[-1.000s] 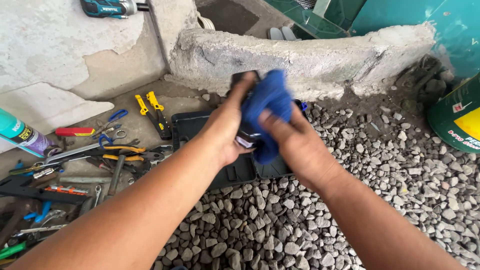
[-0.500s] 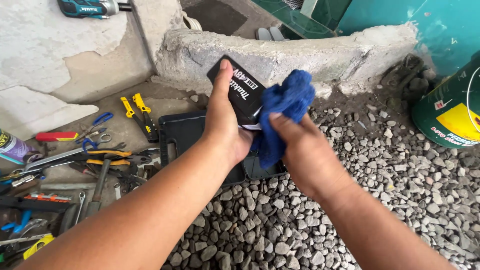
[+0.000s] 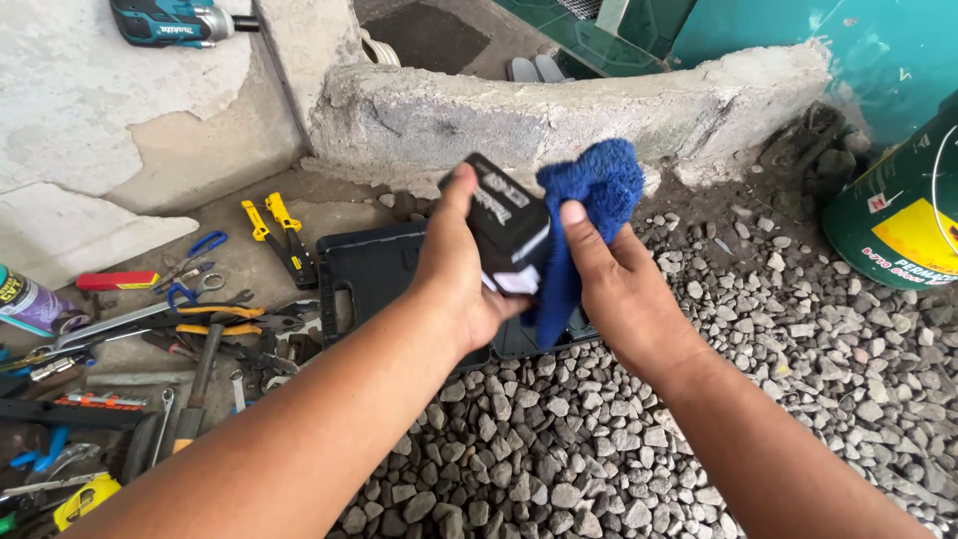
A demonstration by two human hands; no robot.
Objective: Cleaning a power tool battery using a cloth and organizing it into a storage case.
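Head view, only one given. A black plastic case (image 3: 374, 274) is laid open on the ground behind the hands, half on concrete, half on the gravel (image 3: 619, 449); its contents can't be made out, as it is mostly hidden by the hands. A green and yellow drum (image 3: 898, 215) is seen at the right edge, contents not visible.

A black battery pack (image 3: 507, 232) is gripped in the left hand (image 3: 461, 274), thumb along its near side, fingers wrapped behind, held up above the case. A blue cloth (image 3: 584, 215) is pinched by the right hand (image 3: 619, 289), fingers closed on it, forefinger raised, and is pressed against the pack's right side. Both forearms are stretched fwd from the bottom of the frame.

Hand tools, incl. yellow-handled pliers (image 3: 274, 230), are scattered at left. A teal power drill (image 3: 170, 20) is lying top left.
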